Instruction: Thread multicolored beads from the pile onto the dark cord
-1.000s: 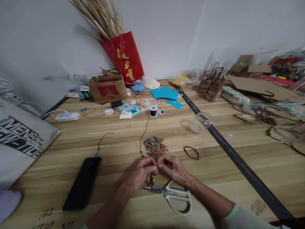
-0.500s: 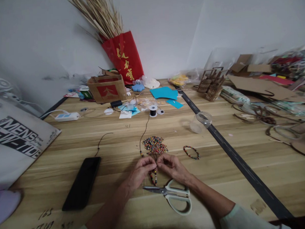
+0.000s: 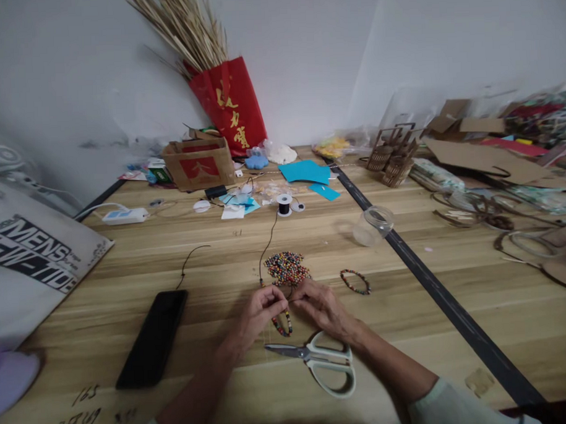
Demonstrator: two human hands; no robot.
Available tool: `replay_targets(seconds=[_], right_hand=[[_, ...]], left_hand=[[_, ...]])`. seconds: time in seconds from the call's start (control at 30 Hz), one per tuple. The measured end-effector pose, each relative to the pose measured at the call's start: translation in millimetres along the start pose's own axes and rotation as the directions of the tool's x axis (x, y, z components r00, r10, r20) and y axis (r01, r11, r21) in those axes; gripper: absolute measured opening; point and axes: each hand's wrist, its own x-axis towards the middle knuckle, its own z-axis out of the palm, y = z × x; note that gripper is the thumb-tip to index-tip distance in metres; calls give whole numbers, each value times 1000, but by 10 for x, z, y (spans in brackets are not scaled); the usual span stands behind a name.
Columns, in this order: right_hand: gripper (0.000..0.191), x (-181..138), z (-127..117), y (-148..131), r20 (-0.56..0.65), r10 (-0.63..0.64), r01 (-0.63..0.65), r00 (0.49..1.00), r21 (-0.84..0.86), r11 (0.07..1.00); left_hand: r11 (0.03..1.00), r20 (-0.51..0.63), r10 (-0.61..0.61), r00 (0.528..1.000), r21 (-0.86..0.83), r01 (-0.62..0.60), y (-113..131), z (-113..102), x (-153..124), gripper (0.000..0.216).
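Observation:
Between thumb and fingers, my left hand (image 3: 263, 308) pinches the dark cord of a multicoloured bead string (image 3: 283, 326), which hangs in a loop below the fingertips. My right hand (image 3: 324, 306) is closed on the dark cord (image 3: 291, 292) just to the right, fingertips a little apart from the left ones. A heap of small coloured beads (image 3: 287, 267) lies right behind the hands. From the left hand the cord runs back to a white spool of black cord (image 3: 284, 204). Scissors with pale handles (image 3: 332, 362) lie in front of the hands. A beaded bracelet (image 3: 355, 282) rests to the right.
A black phone (image 3: 152, 340) lies at left. A clear plastic cup (image 3: 373, 226) stands right of the beads by a dark strip. Farther back are blue paper sheets (image 3: 304, 172), a paper bag (image 3: 199, 164), a red bag (image 3: 230, 105) and small baskets (image 3: 395, 165).
My fingertips have drawn slightly apart, with cord between them. The bead loop below has swung left and opened wider. The scissors and bracelet stay put.

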Motion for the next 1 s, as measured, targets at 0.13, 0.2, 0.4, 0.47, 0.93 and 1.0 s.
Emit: replay_targets(seconds=[0.13,0.2,0.4,0.47,0.93,1.0], right_hand=[[17,-7,10,-27,27,-36,38,999,-61,997],[17,-16,21,-23,49,-55,60,997,-106,993],[18,-64,57,29,100,-125,149,987,-290,945],[19,-78,57,36,120,-144,177,982,-345,922],[20,-95,58,74,192,-160,207,968,-259,943],[20,-86,66,46,185,-174,217,967,-245,945]], left_hand=[[996,20,61,998,68,-62,-91,-25,39,31],[987,32,104,994,120,-107,-157,-38,50,28],[940,25,144,989,309,-145,-172,-29,26,14],[914,30,132,991,384,-133,-130,-13,14,8],[768,70,125,990,625,-141,-91,49,-46,7],[760,61,119,991,636,-131,-74,57,-56,7]])
